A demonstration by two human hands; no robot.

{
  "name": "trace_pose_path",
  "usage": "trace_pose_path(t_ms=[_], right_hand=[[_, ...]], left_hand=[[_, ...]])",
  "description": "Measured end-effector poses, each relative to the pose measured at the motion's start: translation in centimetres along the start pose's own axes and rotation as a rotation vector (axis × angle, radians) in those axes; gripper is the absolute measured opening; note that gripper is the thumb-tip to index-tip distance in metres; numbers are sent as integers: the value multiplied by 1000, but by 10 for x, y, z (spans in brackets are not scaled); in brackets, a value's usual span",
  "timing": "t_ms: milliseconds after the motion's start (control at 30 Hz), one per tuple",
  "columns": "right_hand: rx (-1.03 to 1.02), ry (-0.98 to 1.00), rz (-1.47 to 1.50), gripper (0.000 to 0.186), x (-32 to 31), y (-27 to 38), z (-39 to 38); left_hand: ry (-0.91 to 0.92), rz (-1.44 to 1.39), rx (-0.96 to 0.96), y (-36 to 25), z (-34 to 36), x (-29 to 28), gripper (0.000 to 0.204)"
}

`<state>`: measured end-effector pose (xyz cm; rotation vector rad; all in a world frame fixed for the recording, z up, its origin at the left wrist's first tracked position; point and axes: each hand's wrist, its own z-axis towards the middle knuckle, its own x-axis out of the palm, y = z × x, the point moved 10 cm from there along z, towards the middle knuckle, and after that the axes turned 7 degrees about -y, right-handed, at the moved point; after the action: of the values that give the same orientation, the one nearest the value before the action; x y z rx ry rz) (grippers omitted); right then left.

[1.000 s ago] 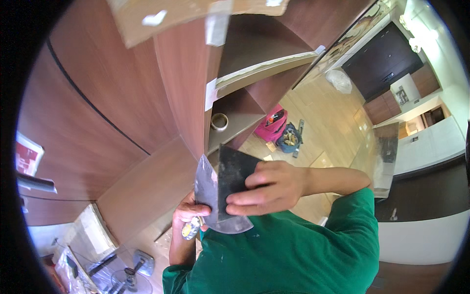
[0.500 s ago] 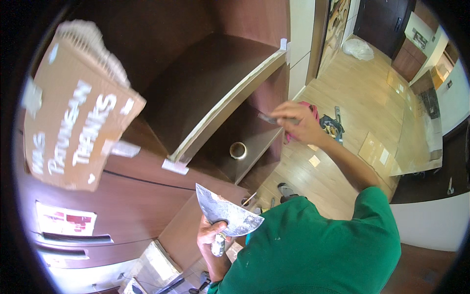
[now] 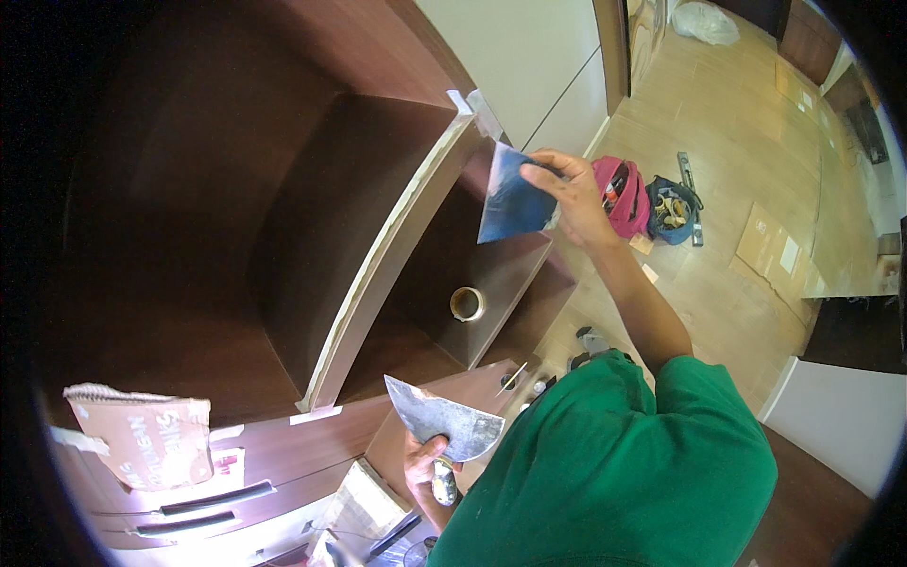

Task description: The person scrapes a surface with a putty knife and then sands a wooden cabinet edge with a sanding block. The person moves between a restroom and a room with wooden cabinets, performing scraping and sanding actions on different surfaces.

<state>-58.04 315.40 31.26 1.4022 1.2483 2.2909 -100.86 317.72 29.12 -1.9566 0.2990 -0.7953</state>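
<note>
A wide putty knife [image 3: 444, 423] with a crescent blade and a smudge of filler on its edge is gripped by my left hand [image 3: 425, 461], fingers wrapped at its speckled handle. My right hand [image 3: 567, 189], arm stretched forward, pinches a thin flat scraper plate [image 3: 513, 196] with a dark bluish face. The plate hangs near the right end of a curved shelf edge [image 3: 387, 269], which carries a pale strip along its top. Whether the plate touches the edge I cannot tell.
A tape roll [image 3: 467, 304] lies on the lower shelf. Tape pieces [image 3: 316, 414] mark the curved edge's ends. A cardboard sign [image 3: 151, 435] hangs at the left. On the floor stand a pink bag [image 3: 624, 200] and a dark tool bag [image 3: 672, 210] beside a spirit level [image 3: 685, 170].
My right hand has moved up in view and turned the scraper plate, so its broad face shows. The view has shifted toward the shelf. My left hand still holds the putty knife.
</note>
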Motion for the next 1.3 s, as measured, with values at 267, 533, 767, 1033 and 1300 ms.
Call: trace_pose_path(t_ms=[267, 533, 767, 1033, 1300], right_hand=[[196, -123, 465, 21, 3, -37, 5], [170, -164, 626, 22, 14, -32, -2], [154, -198, 721, 20, 10, -46, 13], [126, -215, 756, 21, 10, -55, 21], [98, -229, 650, 16, 4, -53, 26]], left_hand=[[-35, 98, -57, 9, 44, 49, 70], [28, 44, -34, 22, 52, 57, 65], [-35, 25, 5, 18, 53, 43, 63], [-10, 105, -17, 20, 60, 46, 63], [10, 82, -35, 20, 62, 53, 61]])
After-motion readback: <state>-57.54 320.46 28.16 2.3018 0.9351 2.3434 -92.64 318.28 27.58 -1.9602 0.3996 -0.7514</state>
